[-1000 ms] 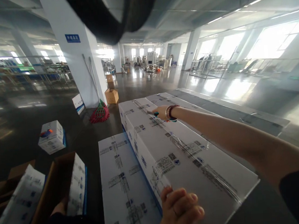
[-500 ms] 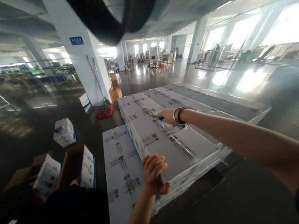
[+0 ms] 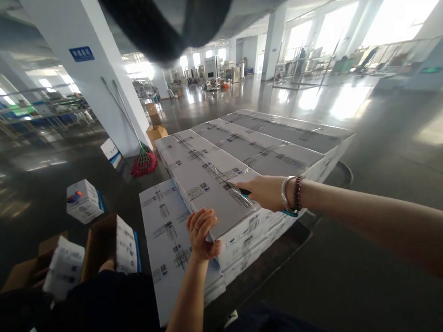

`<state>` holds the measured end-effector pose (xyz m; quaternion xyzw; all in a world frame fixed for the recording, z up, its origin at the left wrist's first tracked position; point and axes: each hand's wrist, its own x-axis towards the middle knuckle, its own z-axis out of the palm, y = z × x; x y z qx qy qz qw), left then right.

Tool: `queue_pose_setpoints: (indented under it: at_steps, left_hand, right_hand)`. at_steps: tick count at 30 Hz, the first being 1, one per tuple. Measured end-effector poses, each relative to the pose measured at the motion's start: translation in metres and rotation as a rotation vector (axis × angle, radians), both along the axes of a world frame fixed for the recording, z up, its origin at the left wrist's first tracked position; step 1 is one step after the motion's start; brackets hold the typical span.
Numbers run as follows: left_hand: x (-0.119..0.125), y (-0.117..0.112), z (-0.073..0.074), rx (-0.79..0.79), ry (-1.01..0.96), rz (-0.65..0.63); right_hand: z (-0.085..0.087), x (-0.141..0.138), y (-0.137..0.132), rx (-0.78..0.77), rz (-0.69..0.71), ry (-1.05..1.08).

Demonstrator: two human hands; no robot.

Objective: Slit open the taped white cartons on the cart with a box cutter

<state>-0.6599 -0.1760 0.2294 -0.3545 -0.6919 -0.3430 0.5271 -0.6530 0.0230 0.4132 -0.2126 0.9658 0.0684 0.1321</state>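
To my left, a white pillar point(image 3: 86, 79) carries a blue sign point(image 3: 81, 54), and a red broom point(image 3: 144, 161) leans against its base. A small brown carton point(image 3: 156, 133) sits just behind the broom. Nearer me, a small white box point(image 3: 84, 200) stands alone on the dark floor point(image 3: 375, 150), with an open brown carton point(image 3: 98, 245) close by my side. Metal racks point(image 3: 32, 118) line the far left.

Your left hand point(image 3: 201, 233) grips the near corner of the top white carton point(image 3: 203, 180) on the stack. Your right hand point(image 3: 263, 192) rests on that carton's taped seam near its right edge, closed around what looks like a blue-handled cutter point(image 3: 246, 191), mostly hidden. A lower carton point(image 3: 165, 230) lies just left, and a red broom point(image 3: 143, 161) leans against the pillar point(image 3: 86, 69).
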Motion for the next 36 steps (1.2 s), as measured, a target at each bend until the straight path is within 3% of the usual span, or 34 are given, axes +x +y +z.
queue_pose_setpoints:
  at_steps: [7,11,18,22,25,28,32,36]
  left_hand:
    - [-0.001,-0.002,0.003,-0.020,0.021,0.020]
    - [-0.002,-0.003,0.003,-0.023,0.027,0.009]
    - [-0.002,-0.005,0.004,-0.045,0.028,0.002]
    - [0.000,-0.006,0.003,-0.045,0.007,-0.008]
    - [0.001,-0.006,0.002,-0.044,-0.009,-0.005]
    - [0.002,-0.006,0.003,-0.042,-0.014,0.010]
    - [0.004,-0.007,0.003,-0.049,-0.027,0.014]
    - [0.003,-0.008,0.001,-0.039,-0.030,0.010]
  right_hand:
    - [-0.027,0.059,0.020,-0.005,-0.028,0.121]
    - [-0.043,0.091,0.033,-0.139,-0.031,0.131]
    - [-0.090,0.145,0.055,-0.299,-0.105,0.196]
    - [-0.100,0.167,0.066,-0.484,-0.108,0.350]
    - [-0.101,0.163,0.068,-0.486,-0.031,0.507]
    - [-0.106,0.142,0.064,-0.359,0.125,0.520]
    - [-0.111,0.114,0.063,-0.175,0.198,0.581]
    - [-0.103,0.103,0.073,-0.030,0.289,0.672]
